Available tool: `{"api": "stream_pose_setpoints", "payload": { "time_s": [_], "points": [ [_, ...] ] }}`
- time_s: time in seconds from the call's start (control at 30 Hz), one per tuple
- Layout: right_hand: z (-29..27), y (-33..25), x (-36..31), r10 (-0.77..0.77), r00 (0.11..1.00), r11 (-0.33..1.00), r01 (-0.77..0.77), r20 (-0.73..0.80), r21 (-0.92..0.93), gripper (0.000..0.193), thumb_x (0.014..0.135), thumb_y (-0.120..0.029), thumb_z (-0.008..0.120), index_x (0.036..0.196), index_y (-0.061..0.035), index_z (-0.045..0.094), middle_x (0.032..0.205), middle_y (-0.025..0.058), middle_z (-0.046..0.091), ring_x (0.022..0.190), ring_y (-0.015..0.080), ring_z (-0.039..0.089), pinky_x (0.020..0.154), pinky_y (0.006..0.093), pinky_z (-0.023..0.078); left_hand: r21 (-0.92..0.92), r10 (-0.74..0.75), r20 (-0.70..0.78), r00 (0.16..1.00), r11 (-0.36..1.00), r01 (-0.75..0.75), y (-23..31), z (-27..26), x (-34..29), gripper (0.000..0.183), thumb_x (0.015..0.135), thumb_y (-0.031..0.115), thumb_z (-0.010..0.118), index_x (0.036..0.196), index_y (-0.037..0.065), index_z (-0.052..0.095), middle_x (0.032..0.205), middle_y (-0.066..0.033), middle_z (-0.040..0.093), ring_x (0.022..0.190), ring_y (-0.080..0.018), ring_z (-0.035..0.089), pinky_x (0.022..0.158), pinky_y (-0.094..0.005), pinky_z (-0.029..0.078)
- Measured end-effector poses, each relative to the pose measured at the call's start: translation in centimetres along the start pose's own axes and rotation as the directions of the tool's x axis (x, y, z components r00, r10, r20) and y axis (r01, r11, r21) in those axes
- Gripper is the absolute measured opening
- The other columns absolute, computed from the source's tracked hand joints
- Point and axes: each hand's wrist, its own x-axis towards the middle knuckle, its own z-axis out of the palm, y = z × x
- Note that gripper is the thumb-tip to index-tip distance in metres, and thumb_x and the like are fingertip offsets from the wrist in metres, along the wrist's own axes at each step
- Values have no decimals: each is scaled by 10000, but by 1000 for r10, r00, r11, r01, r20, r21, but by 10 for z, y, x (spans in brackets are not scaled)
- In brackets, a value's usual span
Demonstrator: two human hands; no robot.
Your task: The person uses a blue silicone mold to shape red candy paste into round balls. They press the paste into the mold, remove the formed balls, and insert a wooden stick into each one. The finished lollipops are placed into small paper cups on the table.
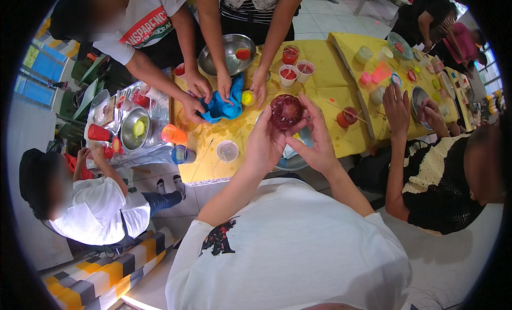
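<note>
A glossy dark red, round fluted moulded piece (286, 111) with a dimpled centre is held up over the near edge of the table. My left hand (265, 143) cups it from the left and below. On its right side, my right hand (316, 137) steadies it with the fingers. Beneath my hands a metal bowl (290, 163) shows in part; its contents are mostly hidden. To the left of my left hand stands a white cup (227, 151) with a thin stick in it.
Across the yellow-covered table (320, 118), other people's hands work a blue mould (218, 106) beside a yellow ball-like piece (248, 98). Cups of red stuff (288, 75), a large metal bowl (226, 55) and a red jar (347, 118) stand around. A person (426, 171) works close on my right.
</note>
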Motion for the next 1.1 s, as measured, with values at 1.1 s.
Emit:
{"api": "stream_pose_setpoints", "payload": {
  "time_s": [1.1],
  "points": [
    [-5,-20,-8,-185,982,771,176,49,-612,530,804,-177,676,1307,-83,537,771,60,499,735,238,505,688,368,390,239,171,-105,980,961,-142,-20,-3,5,460,1045,338,320,1289,-31,445,1260,-170,548,1171,-236,531,1052,-371,392]
  ]
}}
